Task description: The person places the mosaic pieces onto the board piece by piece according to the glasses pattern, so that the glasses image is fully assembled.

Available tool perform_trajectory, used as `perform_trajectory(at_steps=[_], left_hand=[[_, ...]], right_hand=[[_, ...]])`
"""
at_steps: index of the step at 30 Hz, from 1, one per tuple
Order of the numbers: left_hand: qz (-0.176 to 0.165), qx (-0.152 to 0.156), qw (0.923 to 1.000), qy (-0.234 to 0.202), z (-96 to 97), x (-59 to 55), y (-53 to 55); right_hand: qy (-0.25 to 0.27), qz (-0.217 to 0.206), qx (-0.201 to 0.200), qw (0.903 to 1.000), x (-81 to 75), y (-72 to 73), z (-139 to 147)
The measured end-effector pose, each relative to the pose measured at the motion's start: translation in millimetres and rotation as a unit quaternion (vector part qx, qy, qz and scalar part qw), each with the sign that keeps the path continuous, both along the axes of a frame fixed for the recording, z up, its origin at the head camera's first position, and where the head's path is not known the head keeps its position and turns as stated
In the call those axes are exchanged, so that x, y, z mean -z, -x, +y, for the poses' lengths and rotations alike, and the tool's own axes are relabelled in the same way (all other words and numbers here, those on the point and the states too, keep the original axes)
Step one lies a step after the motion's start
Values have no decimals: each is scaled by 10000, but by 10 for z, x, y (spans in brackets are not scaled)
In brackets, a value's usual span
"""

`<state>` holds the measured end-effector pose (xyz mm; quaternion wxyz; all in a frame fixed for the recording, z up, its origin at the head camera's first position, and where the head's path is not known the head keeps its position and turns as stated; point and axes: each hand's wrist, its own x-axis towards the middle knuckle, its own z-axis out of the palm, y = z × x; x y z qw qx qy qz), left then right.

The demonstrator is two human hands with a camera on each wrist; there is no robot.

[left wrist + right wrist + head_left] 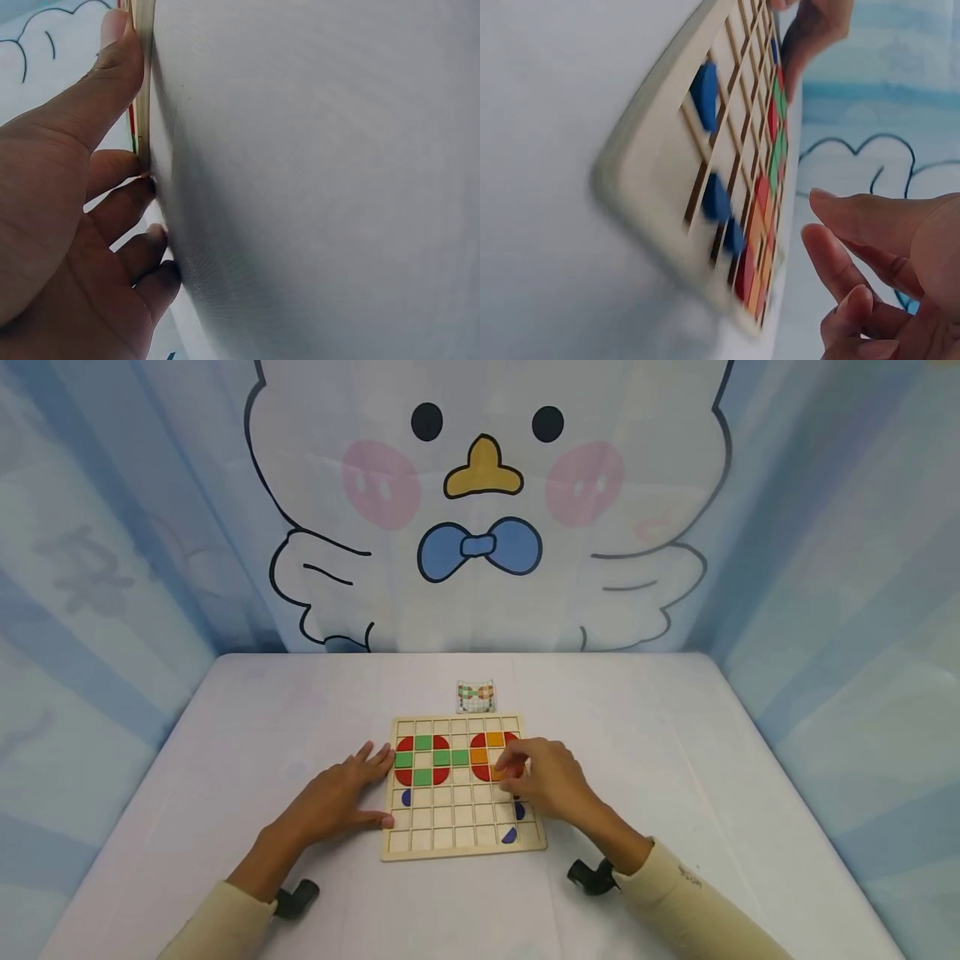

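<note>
A wooden grid board (463,854) lies on the table with flat coloured pieces in its cells. At the left, green squares (423,742) and red rounded corner pieces (404,777) form one cluster; orange squares (478,756) and red pieces form another at the right. My left hand (339,797) rests against the board's left edge, fingers spread and thumb (112,71) touching the rim. Above the right cluster, my right hand (547,777) hovers with fingers bent. In the right wrist view, a gap shows between its thumb and index finger, and nothing is between them.
Blue curved pieces (509,835) sit in the board's lower right cells, and another blue piece (407,797) is at the left. Behind the board lies a small patterned card (476,697). A curtain with a cartoon bird (480,610) hangs behind the white table (300,693).
</note>
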<state>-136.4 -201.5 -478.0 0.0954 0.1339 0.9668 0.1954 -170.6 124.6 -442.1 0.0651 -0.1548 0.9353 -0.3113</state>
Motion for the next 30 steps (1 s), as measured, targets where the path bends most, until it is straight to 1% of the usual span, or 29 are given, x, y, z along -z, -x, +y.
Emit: perform_trajectory(at_steps=[4, 8, 14, 18, 22, 26, 30], left_hand=[[5, -7, 10000, -2, -6, 10, -3], [-44, -26, 10000, 5, -14, 20, 4], [-67, -49, 10000, 48, -23, 27, 10], [-68, -47, 10000, 45, -22, 19, 6], [-63, -44, 10000, 51, -20, 13, 4], [-57, -47, 10000, 47, -19, 12, 4], [-48, -18, 10000, 37, -18, 14, 5]], right_hand=[[-134, -17, 360, 9993, -5, -29, 316], [-293, -67, 640, 9975, 5, -92, 606], [-541, -163, 860, 9947, 29, -210, 934], [-682, -110, 848, 9940, 51, -273, 1094], [-826, -138, 718, 9939, 74, -316, 1198], [-930, -235, 571, 9937, 98, -335, 1241], [-887, -346, 516, 9941, 120, -344, 1251]])
